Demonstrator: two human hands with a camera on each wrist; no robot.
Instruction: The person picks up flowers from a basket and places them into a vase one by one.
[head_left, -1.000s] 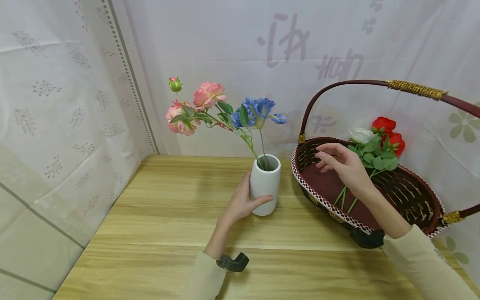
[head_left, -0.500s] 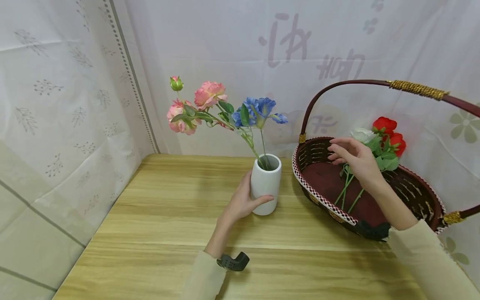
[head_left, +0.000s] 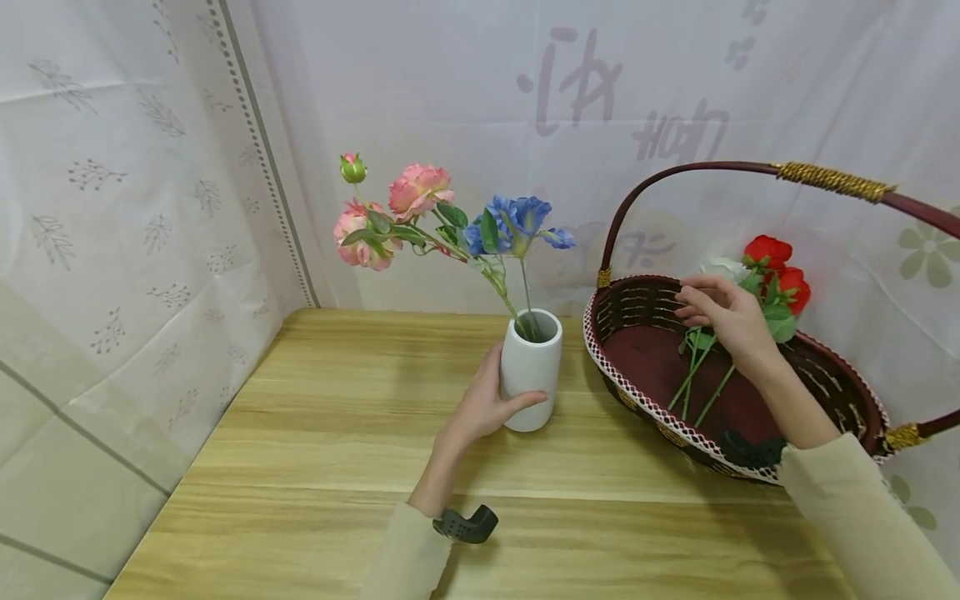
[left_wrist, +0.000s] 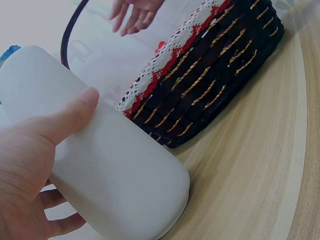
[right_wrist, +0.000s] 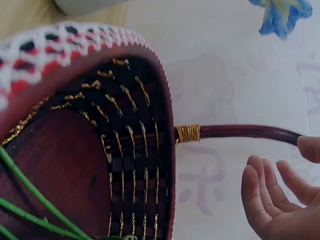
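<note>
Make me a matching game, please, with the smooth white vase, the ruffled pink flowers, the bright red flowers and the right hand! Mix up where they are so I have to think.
Column one
1. Smooth white vase
2. Ruffled pink flowers
3. Bright red flowers
4. Person's right hand

Column two
A. Over the dark woven basket, holding nothing
B. Stem in the vase
C. Gripped by the left hand
D. Stems in the basket

Right pairs: 1-C, 2-B, 3-D, 4-A

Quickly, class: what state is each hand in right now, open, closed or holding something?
Left hand: holding the white vase.
Right hand: open, fingers loosely bent, holding nothing, above the basket.
</note>
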